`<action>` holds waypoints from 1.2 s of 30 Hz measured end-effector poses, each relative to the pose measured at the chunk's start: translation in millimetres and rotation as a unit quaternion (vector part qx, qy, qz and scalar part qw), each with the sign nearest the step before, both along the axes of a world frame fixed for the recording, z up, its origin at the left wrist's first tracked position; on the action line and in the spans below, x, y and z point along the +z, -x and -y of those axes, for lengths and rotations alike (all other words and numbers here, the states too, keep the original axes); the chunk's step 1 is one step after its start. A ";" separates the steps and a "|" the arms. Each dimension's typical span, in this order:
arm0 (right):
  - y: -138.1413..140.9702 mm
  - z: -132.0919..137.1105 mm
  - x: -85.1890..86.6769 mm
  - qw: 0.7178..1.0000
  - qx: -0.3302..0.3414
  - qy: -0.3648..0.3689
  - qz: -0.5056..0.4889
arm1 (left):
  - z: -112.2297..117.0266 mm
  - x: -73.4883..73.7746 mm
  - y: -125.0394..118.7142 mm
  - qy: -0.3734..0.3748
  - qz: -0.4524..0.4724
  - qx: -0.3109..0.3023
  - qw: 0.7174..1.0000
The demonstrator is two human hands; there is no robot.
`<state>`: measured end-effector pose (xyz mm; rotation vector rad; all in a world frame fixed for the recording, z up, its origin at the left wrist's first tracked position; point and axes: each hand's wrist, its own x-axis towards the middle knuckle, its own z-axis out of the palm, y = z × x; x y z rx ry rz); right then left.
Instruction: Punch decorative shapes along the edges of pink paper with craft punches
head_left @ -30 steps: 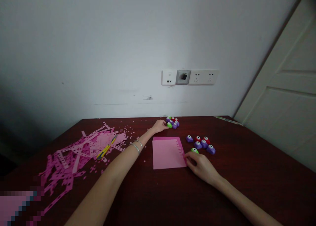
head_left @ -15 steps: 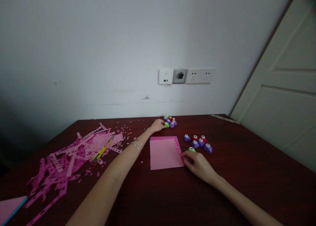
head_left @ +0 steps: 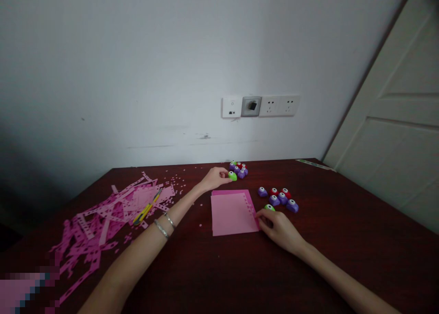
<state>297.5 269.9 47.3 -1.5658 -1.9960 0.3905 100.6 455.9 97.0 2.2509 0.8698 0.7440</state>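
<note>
My left hand (head_left: 216,178) is closed around a green craft punch (head_left: 232,176), held just in front of the far cluster of punches. Two stacked sheets of pink paper (head_left: 233,218) lie in the middle of the table, the lighter one on top, with a row of small punched holes near its right edge. At that edge, my right hand (head_left: 279,229) pinches the pink paper between thumb and fingers. Close above it sits another green punch (head_left: 269,207), partly hidden by the hand.
Purple and red punches (head_left: 282,198) stand to the right, and more purple punches (head_left: 242,173) at the back. Leftward spreads a heap of punched pink strips (head_left: 103,218) with a yellow utility knife (head_left: 147,208) on it. Small paper bits are scattered about. Wall sockets (head_left: 279,105) are behind.
My left hand has drawn the green punch slightly toward me, away from the far cluster. My right hand stays at the paper's edge. The view has shifted a little.
</note>
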 end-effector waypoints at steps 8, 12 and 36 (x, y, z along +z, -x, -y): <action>0.8 0.0 2.7 1.000 -0.004 0.008 0.006 | 50.2 12.4 20.4 0.019 -0.012 -0.036 0.999; -0.3 0.1 1.4 1.000 -0.003 0.010 0.002 | 60.9 10.5 21.9 0.032 -0.013 -0.050 0.998; 22.0 -27.2 54.0 0.979 0.052 0.132 -0.149 | 80.6 13.0 18.0 0.048 -0.033 -0.147 0.987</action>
